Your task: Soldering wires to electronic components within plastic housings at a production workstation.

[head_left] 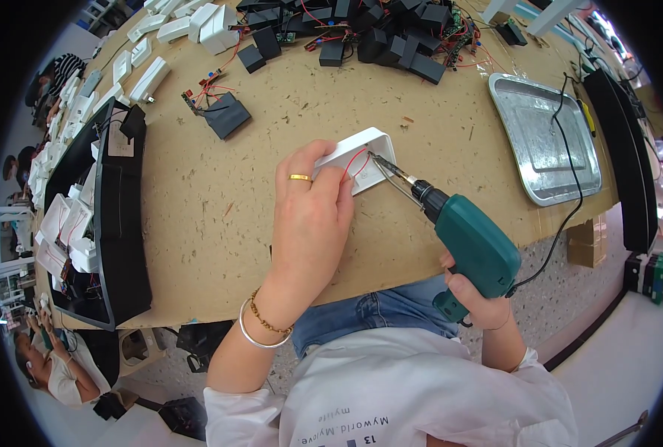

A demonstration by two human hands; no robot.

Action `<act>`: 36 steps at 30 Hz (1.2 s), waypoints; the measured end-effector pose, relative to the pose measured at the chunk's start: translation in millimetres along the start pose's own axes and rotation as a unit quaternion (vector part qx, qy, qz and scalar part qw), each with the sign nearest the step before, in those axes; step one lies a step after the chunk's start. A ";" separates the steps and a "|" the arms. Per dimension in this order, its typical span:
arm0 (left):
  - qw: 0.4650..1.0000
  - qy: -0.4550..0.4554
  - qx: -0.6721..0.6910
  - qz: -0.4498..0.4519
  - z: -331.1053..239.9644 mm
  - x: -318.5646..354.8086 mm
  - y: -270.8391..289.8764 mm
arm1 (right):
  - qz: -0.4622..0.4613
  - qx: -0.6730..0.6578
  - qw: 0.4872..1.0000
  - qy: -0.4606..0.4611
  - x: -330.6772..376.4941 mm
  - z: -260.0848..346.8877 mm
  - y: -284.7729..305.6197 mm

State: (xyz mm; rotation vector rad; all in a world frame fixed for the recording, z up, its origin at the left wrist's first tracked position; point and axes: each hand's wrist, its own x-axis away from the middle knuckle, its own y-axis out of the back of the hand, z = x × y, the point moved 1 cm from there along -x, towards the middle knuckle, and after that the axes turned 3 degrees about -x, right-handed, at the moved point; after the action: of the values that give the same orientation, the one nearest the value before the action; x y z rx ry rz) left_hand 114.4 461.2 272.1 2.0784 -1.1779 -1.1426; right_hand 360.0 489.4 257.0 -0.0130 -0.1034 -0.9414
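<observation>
Both hands busy — left hand (310,212) pins white housing (361,158), green screwdriver (461,237) tip inside

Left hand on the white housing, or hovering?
Touching. The head view shows the left hand pressed on the white housing, fingers overlapping its near edge, while the right hand holds the green electric screwdriver.

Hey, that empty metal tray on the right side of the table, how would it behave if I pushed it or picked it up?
The metal tray looks thin and shiny, so it is probably light and stiff. Its flat base on the cardboard-covered table suggests it would slide rather than tip or roll. A black cable crosses it, so a push might drag or snag that cable.
</observation>
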 end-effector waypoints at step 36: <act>1.000 0.015 0.010 -0.018 -2.7 2.7 2.6 | 0.003 -0.113 0.993 0.025 3.2 -5.9 2.8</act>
State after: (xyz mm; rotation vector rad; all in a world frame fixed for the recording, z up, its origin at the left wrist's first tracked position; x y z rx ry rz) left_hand 116.3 457.6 274.3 2.1333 -1.1457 -1.1163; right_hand 364.7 488.1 251.5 -0.1989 0.0491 -0.9428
